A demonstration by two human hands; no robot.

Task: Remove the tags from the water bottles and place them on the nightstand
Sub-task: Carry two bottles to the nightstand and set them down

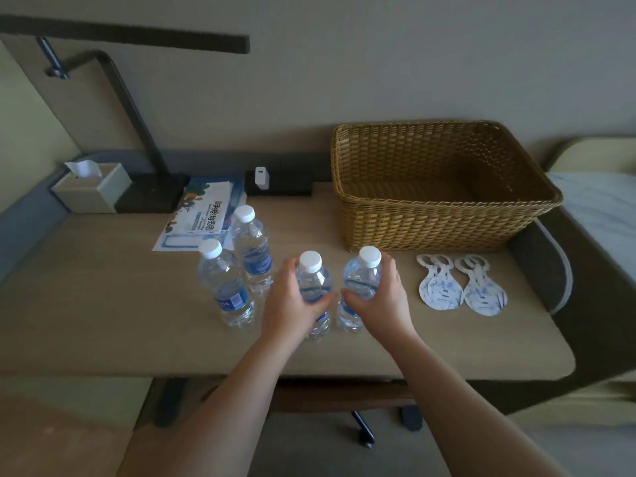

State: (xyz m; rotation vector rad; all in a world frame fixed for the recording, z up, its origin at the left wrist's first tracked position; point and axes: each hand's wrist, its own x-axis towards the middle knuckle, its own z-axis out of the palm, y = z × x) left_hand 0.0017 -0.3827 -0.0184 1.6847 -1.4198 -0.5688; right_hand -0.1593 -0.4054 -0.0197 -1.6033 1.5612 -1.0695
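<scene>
A beige bench (103, 304) is spread across the view, with four tagless water bottles gathered near its middle and the removed tags laid at three o'clock of them. A large wicker basket (444, 187) is set at one o'clock of the hands, against the wall, and nothing can be seen inside it; its near wall is just beyond the tags.

Two bottles are held upright, side by side. The left bottle (314, 287) is wrapped by the left hand (292, 304), fingers and thumb curled round its body, while the right bottle (363, 277) is clasped the same way by the right hand (382, 301). Each grip is closed on its own bottle, likely so that both can be set down or shifted together. Their bases appear to be on the bench, though contact cannot be confirmed.

Two more bottles are stood at nine to ten o'clock: the near bottle (225, 284) and the far bottle (253, 249), close enough that care would be needed if the held pair were moved that way.

The tags (461, 287), white with blue print, are overlapped flat in two small stacks. A leaflet (201, 215) is left at eleven o'clock, a tissue box (91, 187) and a lamp base (151, 197) farther back at ten, and a white charger (260, 177) is plugged in at twelve.
</scene>
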